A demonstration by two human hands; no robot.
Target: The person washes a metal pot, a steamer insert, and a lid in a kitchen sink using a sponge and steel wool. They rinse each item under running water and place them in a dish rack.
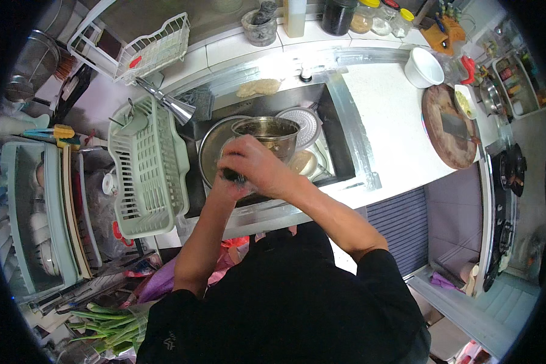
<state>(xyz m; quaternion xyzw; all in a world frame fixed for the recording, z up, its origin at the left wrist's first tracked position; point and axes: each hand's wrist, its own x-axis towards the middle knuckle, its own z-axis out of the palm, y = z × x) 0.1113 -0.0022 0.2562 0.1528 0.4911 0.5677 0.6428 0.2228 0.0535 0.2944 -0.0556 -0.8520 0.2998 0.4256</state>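
Note:
Both my hands meet over the near left part of the steel sink. My right hand lies across the top, fingers curled. Beneath it is my left hand, mostly hidden. Between them is something dark and wet, perhaps in clear plastic or glass; I cannot tell what it is. Just beyond the hands stands a steel pot. Left of it is a large round metal pan or lid. A perforated steamer plate leans at the pot's right, above a bowl.
A pale green dish rack stands left of the sink, near the chrome faucet. To the right are a white tub and a round wooden chopping board with a cleaver. A stone mortar stands behind the sink.

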